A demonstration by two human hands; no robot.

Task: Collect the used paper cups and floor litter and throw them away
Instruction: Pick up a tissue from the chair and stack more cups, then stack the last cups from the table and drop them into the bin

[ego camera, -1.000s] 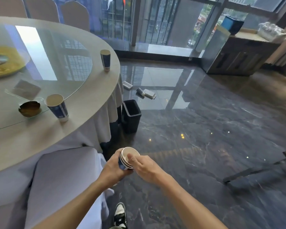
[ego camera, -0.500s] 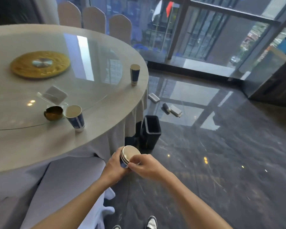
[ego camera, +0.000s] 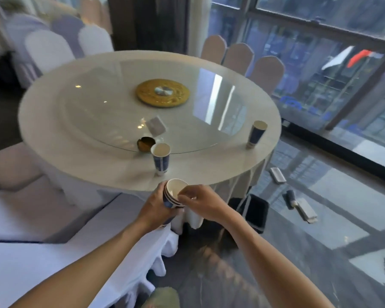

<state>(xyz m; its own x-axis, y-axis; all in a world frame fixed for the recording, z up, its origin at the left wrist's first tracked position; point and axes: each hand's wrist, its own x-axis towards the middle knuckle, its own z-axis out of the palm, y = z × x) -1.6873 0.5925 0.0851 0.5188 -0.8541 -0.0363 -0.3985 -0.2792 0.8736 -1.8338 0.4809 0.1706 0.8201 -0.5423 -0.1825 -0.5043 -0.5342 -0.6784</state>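
Observation:
A stack of nested blue-and-white paper cups [ego camera: 173,193] is wrapped in my left hand [ego camera: 156,205], just in front of the round table's [ego camera: 209,172] near edge. My right hand [ego camera: 200,200] pinches the rim of the top cup from the right. On the table, one blue paper cup [ego camera: 161,158] stands upright right behind my hands, and another cup [ego camera: 256,134] stands near the right edge. Litter lies on the dark floor to the right: a flat white packet [ego camera: 277,175], a small dark bottle-like piece [ego camera: 291,198] and a pale box [ego camera: 307,211]. A black bin [ego camera: 257,213] sits beside the tablecloth.
The table carries a glass turntable with a gold centre disc [ego camera: 162,92], a small brown ashtray [ego camera: 145,143] and a clear card holder [ego camera: 155,125]. Covered chairs [ego camera: 238,57] ring the table; a white-covered chair [ego camera: 53,241] is at my left. Big windows line the right side.
My view has swung left and up, bringing the whole table into sight. Both hands stay on the cup stack and now sit closer to the table edge and the near cup.

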